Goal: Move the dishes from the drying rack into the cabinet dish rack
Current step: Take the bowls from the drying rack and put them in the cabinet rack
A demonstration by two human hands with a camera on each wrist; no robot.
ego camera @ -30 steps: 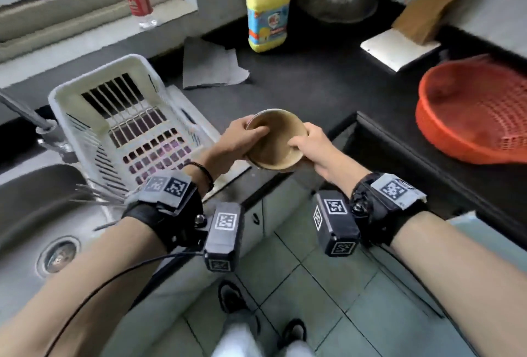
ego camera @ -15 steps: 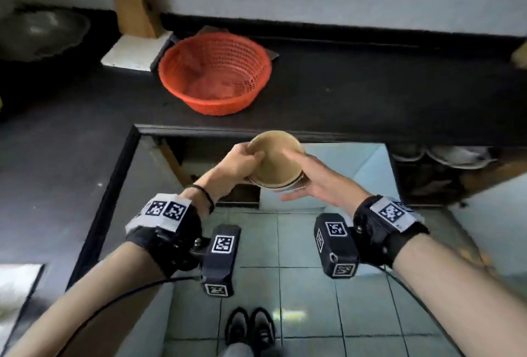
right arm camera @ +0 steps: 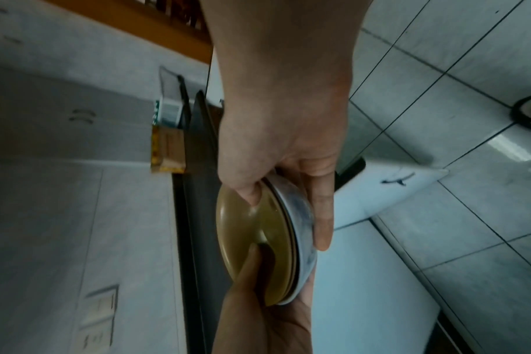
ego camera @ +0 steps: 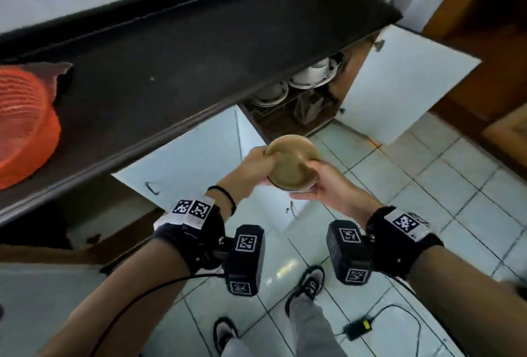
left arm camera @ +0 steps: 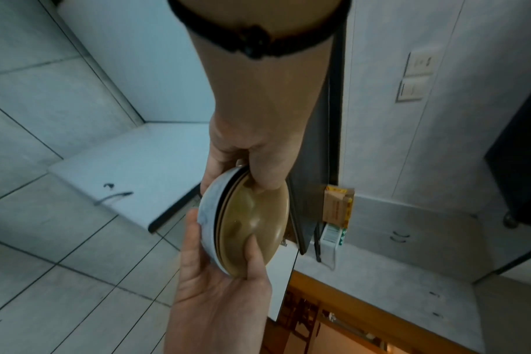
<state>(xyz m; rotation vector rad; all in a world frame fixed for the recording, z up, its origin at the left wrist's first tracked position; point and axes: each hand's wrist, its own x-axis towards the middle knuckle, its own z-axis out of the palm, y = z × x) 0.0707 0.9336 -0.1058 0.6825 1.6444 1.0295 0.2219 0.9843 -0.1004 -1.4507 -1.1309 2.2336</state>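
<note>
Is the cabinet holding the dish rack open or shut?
Open: its white door is swung wide, exposing stacked white dishes inside.

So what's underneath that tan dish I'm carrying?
Under the tan dish sits a white bowl, with thin dish edges stacked between them. How many dishes there are is hidden, and the fingers cover part of the bowl.
</note>
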